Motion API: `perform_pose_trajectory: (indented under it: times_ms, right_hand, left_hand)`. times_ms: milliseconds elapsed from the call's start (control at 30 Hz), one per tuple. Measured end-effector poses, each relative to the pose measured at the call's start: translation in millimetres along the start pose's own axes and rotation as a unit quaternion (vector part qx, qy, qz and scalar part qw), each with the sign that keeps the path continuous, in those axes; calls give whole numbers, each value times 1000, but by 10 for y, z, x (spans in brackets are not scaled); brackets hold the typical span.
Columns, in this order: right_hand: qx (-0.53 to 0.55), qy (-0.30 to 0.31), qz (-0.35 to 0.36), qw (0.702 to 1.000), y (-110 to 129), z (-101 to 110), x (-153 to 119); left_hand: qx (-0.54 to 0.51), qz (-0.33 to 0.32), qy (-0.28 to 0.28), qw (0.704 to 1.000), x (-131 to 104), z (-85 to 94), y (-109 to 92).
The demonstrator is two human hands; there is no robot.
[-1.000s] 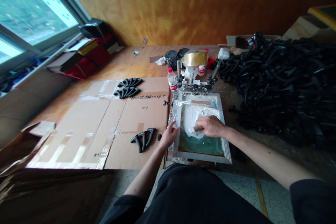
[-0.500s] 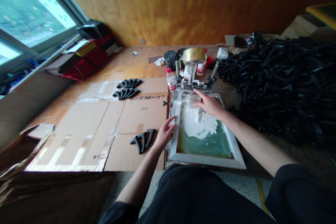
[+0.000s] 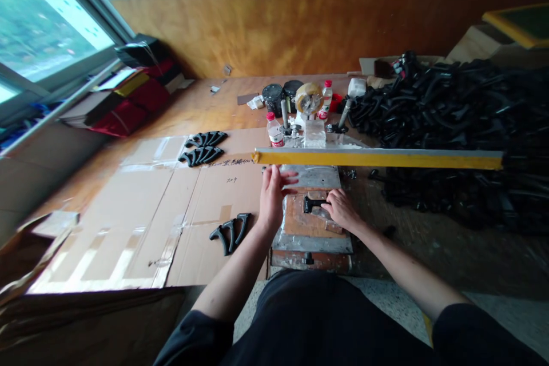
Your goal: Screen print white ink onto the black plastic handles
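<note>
The yellow-edged frame is raised and seen edge-on above the metal base plate. Below its left end is my left hand, fingers apart and holding nothing. My right hand grips one end of a black plastic part over the wooden block on the base. On the cardboard to the left lie three curved black parts, with several more in two rows behind them.
A large heap of black parts fills the right side. Behind the base stand a red-capped bottle, dark tubs, a tape roll and upright metal posts. Stacked folders lie by the window.
The frame has swung up from lying flat, uncovering the base and block. My right hand has come down from the frame's top and now holds a black part. My left hand has moved slightly up.
</note>
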State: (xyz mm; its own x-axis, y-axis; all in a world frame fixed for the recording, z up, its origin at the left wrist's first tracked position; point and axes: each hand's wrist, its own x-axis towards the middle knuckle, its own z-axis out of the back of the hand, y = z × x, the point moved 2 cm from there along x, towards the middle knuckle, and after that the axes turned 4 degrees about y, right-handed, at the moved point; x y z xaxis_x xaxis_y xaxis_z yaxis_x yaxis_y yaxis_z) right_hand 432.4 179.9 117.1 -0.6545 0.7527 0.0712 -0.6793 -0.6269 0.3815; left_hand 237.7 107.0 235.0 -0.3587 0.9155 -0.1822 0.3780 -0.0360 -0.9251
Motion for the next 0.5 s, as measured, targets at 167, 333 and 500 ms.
perform_pose_trajectory:
  times_ms: [167,333,500]
  right_hand:
    - [-4,-8,36,999,656,17,-133]
    - [55,-12,111,992,201,241,-153]
    - [-118,61,-139,981,-1504,522,-266]
  left_hand:
    - [-62,299,66,950,-590,-7,948]
    - [15,231,-86,969,-664,765,1011]
    - [217,234,-331,888,-816,2308,907]
